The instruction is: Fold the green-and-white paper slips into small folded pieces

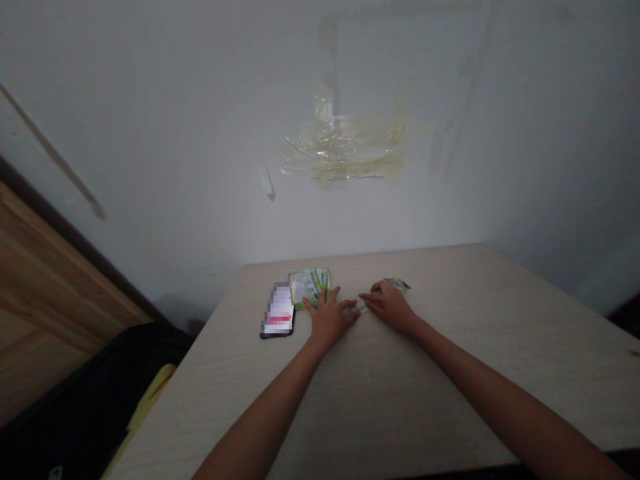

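A fan of green-and-white printed cards (306, 287) lies on the table. My left hand (329, 320) rests just right of it with fingers spread, some of them over the cards' near right edge. Its thumb and index finger reach toward a small pale piece (361, 306) flat between the hands. My right hand (394, 308) has its fingers together on the right end of that piece; what the piece is, I cannot make out. Behind the right knuckles lies a printed, dark-cornered packet or card (399, 283), partly hidden by the hand.
A phone (280, 319) with a lit, blurred screen lies left of the cards, touching or just under them. The pale wooden table (450, 280) meets a wall (200, 133) with old tape (345, 157). A black bag (90, 400) and yellow cloth (150, 393) sit beyond the left edge.
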A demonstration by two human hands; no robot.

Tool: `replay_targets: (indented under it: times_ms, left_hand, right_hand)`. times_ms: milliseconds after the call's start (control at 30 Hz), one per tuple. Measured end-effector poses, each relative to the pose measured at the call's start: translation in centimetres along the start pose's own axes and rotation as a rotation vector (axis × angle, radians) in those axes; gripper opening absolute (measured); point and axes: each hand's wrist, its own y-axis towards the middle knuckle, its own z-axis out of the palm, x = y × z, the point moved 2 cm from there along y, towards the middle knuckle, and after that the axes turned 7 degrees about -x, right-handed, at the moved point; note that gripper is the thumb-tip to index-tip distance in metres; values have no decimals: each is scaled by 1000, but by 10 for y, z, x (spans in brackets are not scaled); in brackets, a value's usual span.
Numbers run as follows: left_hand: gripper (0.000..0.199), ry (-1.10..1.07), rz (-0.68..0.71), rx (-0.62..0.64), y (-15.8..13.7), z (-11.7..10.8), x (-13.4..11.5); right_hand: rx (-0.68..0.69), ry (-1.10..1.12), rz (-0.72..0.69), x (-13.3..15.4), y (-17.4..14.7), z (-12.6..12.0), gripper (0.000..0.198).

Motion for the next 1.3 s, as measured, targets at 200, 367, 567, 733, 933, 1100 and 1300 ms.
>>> replay_targets:
  times_ms: [200, 367, 567, 733, 933, 1100, 1300]
  left_hand:
    - [37, -12, -7, -11, 0, 2, 1]
    - [38, -2, -16, -11, 0, 1, 0]
    - [39, 6, -16, -3, 0, 0, 0]
    - [38, 21, -11, 2, 0, 0, 0]
    - [38, 8, -3, 11, 1, -1, 0]
    - [38, -4, -4, 30, 1, -2, 0]
    - [36, -8, -9, 21, 2, -2, -1]
  right_hand:
    - [-27, 253, 36, -9, -3, -5, 23]
    - [-5, 309, 19, -13, -6, -7, 13]
    - [45, 312, 11, -13, -7, -10, 11]
    - [52, 260, -14, -12, -8, -11, 13]
    - [37, 194, -41, -8, -7, -10, 16]
    - [32, 130, -29, -1, -5, -12, 21]
    - [21, 28, -14, 4, 0, -8, 24]
